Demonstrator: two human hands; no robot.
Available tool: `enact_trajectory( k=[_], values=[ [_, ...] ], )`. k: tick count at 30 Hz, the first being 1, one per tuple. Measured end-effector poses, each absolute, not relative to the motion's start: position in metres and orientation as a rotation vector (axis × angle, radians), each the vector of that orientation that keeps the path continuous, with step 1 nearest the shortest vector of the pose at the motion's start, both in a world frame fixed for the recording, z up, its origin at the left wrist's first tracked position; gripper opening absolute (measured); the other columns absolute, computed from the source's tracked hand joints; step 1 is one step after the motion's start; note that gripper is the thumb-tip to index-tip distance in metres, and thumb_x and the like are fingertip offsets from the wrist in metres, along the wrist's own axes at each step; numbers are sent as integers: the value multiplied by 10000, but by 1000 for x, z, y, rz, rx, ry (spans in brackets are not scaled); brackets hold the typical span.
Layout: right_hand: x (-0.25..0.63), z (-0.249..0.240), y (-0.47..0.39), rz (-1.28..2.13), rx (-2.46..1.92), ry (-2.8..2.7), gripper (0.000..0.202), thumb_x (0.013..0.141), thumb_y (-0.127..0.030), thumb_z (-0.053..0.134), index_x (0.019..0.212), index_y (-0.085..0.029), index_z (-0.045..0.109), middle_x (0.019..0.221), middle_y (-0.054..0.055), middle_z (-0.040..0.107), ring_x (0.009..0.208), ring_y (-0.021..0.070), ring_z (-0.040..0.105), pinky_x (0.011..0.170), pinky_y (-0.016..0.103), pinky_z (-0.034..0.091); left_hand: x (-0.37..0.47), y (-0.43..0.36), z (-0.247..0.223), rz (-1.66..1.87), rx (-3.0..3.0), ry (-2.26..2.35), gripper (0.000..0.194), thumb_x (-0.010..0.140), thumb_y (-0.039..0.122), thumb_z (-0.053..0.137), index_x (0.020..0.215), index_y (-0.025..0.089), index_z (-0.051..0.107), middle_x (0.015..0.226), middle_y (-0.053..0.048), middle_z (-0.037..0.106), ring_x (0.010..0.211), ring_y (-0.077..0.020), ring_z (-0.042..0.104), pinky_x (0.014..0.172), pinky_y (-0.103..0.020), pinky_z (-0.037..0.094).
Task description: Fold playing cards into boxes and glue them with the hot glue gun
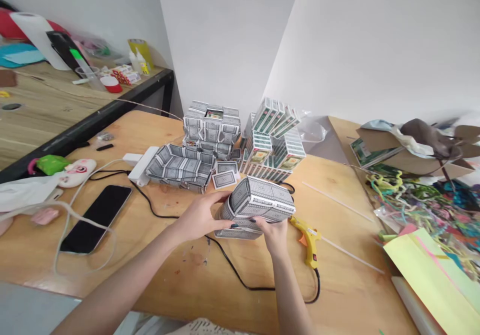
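Head view: playing-card box (258, 206), lidded and built of glued cards, on wooden worktop (180, 270) near its middle, left hand (200, 217) with fingers grasping its left end, right hand (275, 234) with fingers gripping its front edge, yellow glue gun (307, 237) just beside, black phone (95, 218) well apart to the left.

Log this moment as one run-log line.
left hand: holds card box | right hand: holds card box | glue gun: on table

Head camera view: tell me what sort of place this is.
Likely a craft workroom: a glue gun on the wooden table, stacked card packs, and both hands holding a box made of cards.
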State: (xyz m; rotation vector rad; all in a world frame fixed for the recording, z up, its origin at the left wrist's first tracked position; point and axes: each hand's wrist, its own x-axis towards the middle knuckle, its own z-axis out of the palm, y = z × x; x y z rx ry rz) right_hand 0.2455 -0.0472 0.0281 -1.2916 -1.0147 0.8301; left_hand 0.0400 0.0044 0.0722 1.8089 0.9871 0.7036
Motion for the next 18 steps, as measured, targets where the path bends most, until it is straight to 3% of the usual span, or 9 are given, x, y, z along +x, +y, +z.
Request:
enact_trajectory(
  k=[4, 10, 18],
  values=[
    [245, 28, -53, 860, -1314, -979, 602, 565, -371, 805, 1092, -173, 591, 1037, 100, 695, 1006, 269, 624, 898, 424, 479, 38, 5, 73, 699, 1684, 964, 594, 635, 247, 761, 1195, 202, 568, 1224, -70, 624, 1110, -241, 588, 994, -397, 445],
    [238, 26, -56, 1021, -1318, -692, 606, 687, -401, 716, 1207, -168, 510, 1165, 123, 639, 1048, 269, 614, 933, 462, 464, 42, 13, 71, 624, 1334, 826, 543, 588, 193, 792, 1099, 142, 615, 1125, -94, 676, 1053, -256, 624, 950, -416, 478],
    [244, 44, -55, 950, -1281, -961, 674, 632, -376, 772, 1225, -197, 506, 1137, 101, 654, 1063, 256, 602, 959, 426, 449, 39, 11, 58, 822, 1603, 988, 639, 613, 129, 734, 1224, 190, 555, 1238, -85, 616, 1146, -254, 567, 1025, -434, 414]
  ],
)
